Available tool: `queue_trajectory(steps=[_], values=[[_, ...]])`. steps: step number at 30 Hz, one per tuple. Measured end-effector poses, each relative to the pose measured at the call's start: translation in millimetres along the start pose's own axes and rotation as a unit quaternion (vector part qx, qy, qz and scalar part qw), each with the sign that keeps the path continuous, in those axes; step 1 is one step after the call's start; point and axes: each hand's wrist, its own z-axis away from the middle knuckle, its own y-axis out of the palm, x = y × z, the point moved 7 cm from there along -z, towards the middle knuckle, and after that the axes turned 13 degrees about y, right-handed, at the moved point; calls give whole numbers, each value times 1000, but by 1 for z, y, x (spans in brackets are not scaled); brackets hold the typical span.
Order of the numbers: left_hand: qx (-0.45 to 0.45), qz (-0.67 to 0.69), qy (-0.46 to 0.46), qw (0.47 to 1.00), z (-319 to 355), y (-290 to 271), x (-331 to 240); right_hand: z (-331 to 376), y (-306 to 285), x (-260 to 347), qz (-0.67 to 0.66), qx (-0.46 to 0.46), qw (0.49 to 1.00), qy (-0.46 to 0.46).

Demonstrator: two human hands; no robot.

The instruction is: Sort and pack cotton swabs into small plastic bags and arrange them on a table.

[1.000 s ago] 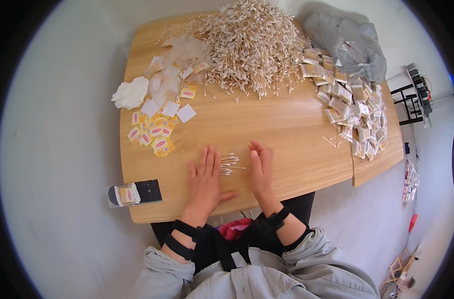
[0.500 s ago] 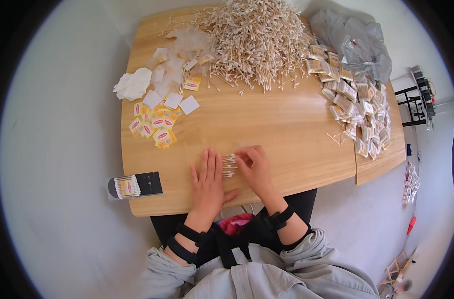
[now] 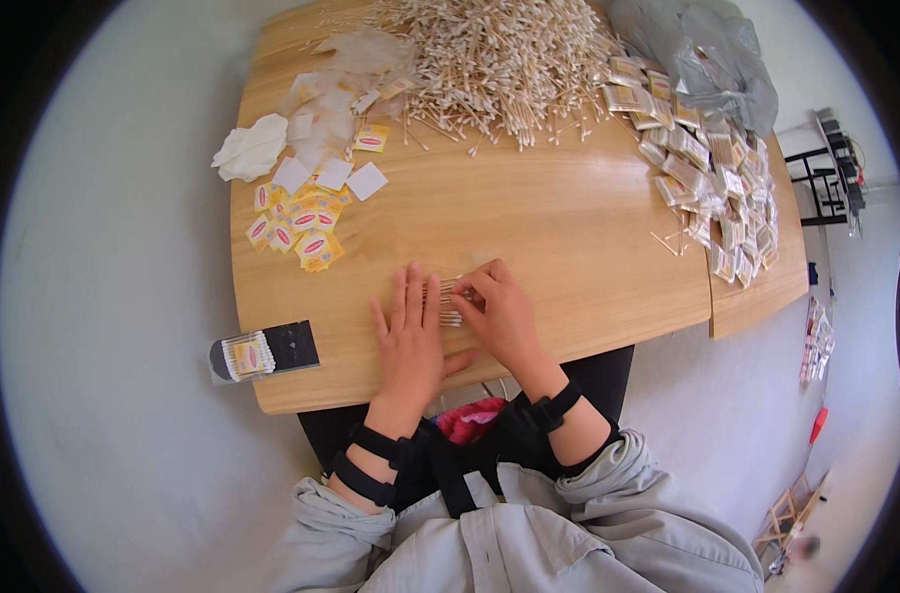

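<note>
Both of my hands rest on a wooden table [image 3: 569, 237] near its front edge. My left hand [image 3: 409, 336] lies flat, fingers together, against the left side of a small bunch of cotton swabs [image 3: 451, 301]. My right hand [image 3: 501, 314] curls over the bunch from the right, with its fingertips on the swabs. The swabs lie side by side on the wood between the two hands, partly hidden by my fingers.
A big heap of loose cotton swabs [image 3: 499, 59] covers the far middle. Packed swab bags [image 3: 712, 188] lie at the right, under a grey plastic bag [image 3: 697, 49]. Yellow-red labels [image 3: 302, 225], empty clear bags [image 3: 341, 79] and a white cloth [image 3: 250, 148] sit left. A black box of swabs [image 3: 262, 352] overhangs the near-left edge.
My right hand has moved left and curled onto the small bunch of swabs. My left hand stayed flat beside it. The view has shifted slightly.
</note>
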Motion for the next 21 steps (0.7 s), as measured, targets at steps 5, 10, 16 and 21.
queue_trajectory(steps=[5, 10, 16, 21], values=[[-26, -8, 0, 1000, 2, -1, 3, -1, 3, 2, 26, -14, 1000, -2], [-21, 16, -5, 1000, 5, -8, 3, -2, 0, 1, 25, -13, 1000, -3], [12, 20, -9, 1000, 13, -5, 6, -3, -1, 0, 6, 17, 1000, 16], [2, 27, -13, 1000, 12, -5, 7, -4, 0, 2, 7, 4, 1000, -8]])
